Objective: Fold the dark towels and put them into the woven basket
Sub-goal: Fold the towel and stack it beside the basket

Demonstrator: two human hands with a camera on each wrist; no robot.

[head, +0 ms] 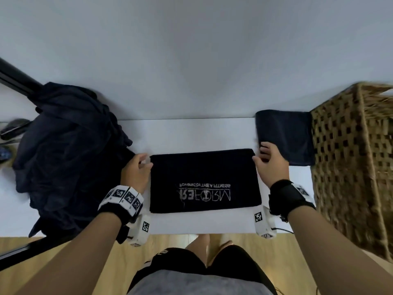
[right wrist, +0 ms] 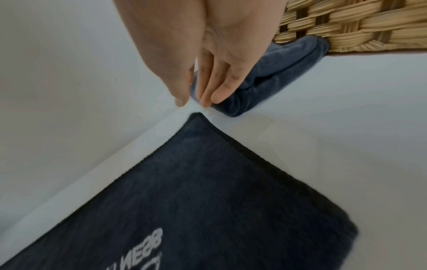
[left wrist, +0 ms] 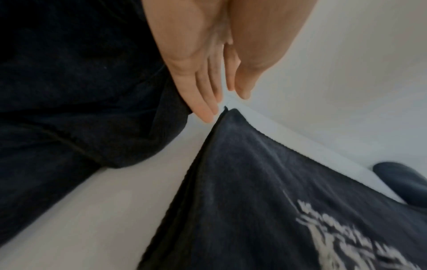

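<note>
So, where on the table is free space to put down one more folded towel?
Bare table lies behind the printed towel, between the pile of unfolded towels and the folded towel. A thin strip runs along the near edge. The right side by the woven basket is crowded.

The head camera looks steeply down from above the white table, taking in both forearms. Each wrist camera sits low and close, looking along straight fingers at a far corner of the logo towel; all three views share that towel.
</note>
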